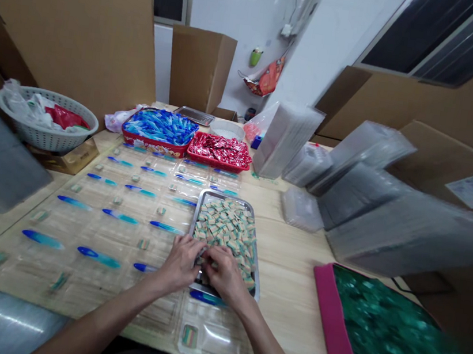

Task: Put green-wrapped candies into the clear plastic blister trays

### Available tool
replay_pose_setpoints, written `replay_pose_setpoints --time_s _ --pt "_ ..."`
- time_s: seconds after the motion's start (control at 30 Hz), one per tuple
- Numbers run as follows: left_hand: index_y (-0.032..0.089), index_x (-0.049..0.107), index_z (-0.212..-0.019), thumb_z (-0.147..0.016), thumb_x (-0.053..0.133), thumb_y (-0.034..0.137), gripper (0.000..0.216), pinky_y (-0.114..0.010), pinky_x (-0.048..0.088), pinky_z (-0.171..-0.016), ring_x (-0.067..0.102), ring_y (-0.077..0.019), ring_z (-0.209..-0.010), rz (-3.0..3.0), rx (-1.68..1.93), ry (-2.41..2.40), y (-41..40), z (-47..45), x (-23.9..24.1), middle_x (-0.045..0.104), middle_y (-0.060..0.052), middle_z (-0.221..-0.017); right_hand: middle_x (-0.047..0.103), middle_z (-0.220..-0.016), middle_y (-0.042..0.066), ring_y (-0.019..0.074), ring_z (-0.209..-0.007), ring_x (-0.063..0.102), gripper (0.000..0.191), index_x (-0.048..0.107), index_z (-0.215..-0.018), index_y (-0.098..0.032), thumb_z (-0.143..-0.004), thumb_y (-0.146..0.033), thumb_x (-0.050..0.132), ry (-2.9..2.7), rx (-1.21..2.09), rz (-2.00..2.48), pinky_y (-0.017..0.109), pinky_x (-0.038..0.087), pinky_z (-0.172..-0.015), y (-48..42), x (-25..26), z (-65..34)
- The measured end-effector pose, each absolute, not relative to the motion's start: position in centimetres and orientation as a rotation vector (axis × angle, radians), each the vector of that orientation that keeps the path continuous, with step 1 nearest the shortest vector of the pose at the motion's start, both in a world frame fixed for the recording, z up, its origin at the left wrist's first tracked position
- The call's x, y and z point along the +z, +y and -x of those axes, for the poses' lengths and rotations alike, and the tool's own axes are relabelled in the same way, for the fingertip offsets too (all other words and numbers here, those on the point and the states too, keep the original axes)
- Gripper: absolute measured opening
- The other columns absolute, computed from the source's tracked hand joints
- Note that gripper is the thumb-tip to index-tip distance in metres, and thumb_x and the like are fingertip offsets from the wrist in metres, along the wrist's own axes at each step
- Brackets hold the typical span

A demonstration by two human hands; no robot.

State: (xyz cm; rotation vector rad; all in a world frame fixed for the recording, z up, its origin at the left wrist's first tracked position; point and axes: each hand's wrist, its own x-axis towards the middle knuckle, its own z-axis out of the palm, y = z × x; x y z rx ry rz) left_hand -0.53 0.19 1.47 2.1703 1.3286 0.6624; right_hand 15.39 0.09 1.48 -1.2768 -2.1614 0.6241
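Note:
My left hand point(184, 260) and my right hand point(222, 271) meet over the near end of a metal tray point(255, 287). Both have their fingers curled in a pinch, fingertips almost touching, and whatever is between them is hidden. Small beige-and-green striped pieces point(228, 222) fill the tray in a loose heap. To the left, rows of clear plastic blister trays point(113, 236) cover the table, many holding a tapered blue-and-teal plastic piece point(120, 216) and a small striped piece point(143, 244). Another blister tray point(216, 334) lies below my right hand, with one striped piece point(190, 336) in its compartment.
Behind stand a tin of blue pieces point(160, 126) and a red basket of red packets point(220, 150). A grey colander point(46, 129) holds bags at left. Stacked clear plastic trays point(287, 140) stand back right. A pink-rimmed container point(326, 310) of green packets sits at right.

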Motion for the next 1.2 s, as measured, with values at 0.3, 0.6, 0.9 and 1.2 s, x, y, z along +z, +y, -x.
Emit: replay_pose_setpoints --time_s 0.3,0.6,0.9,1.2 --pt "0.019 0.06 -0.103 -0.061 0.059 0.007 0.043 -0.033 0.045 -0.081 0.061 -0.0199 -0.082 -1.879 0.83 1.347 1.0 0.8 1.4 0.067 0.0 -0.08 0.067 -0.076 0.002 0.0203 -0.08 0.061 0.014 0.063 -0.079 -0.021 -0.074 -0.01 0.056 -2.163 0.713 1.28 0.036 0.043 -0.082 0.7 2.5 -15.7" --pt "0.018 0.061 -0.099 -0.062 0.065 0.013 0.038 -0.024 0.049 -0.068 0.064 -0.0161 -0.071 -1.752 0.861 1.501 0.5 3.1 2.2 0.068 0.001 -0.074 0.067 -0.072 0.005 0.0254 -0.077 0.061 0.01 0.066 -0.072 -0.025 -0.073 -0.026 0.056 -2.279 0.787 1.159 0.037 0.047 -0.073 3.1 2.4 -13.6" --pt "0.016 0.059 -0.092 -0.071 0.058 0.017 0.021 -0.043 0.041 -0.092 0.056 -0.0272 -0.099 -1.693 0.846 1.899 -4.1 14.6 3.4 0.065 -0.01 -0.097 0.061 -0.063 0.002 0.0166 -0.062 0.056 0.014 0.059 -0.066 -0.018 -0.072 -0.029 0.055 -2.152 1.167 0.946 0.027 0.045 -0.061 6.1 2.6 -0.9" --pt "0.009 0.055 -0.114 -0.081 0.056 0.038 0.045 -0.045 0.026 -0.108 0.039 -0.0324 -0.125 -1.993 0.425 2.033 -6.7 16.9 1.6 0.052 -0.018 -0.128 0.062 -0.061 -0.001 0.0123 -0.058 0.056 0.005 0.06 -0.067 -0.015 -0.064 -0.015 0.056 -2.401 1.128 1.033 0.02 0.04 -0.052 8.6 1.6 13.4"
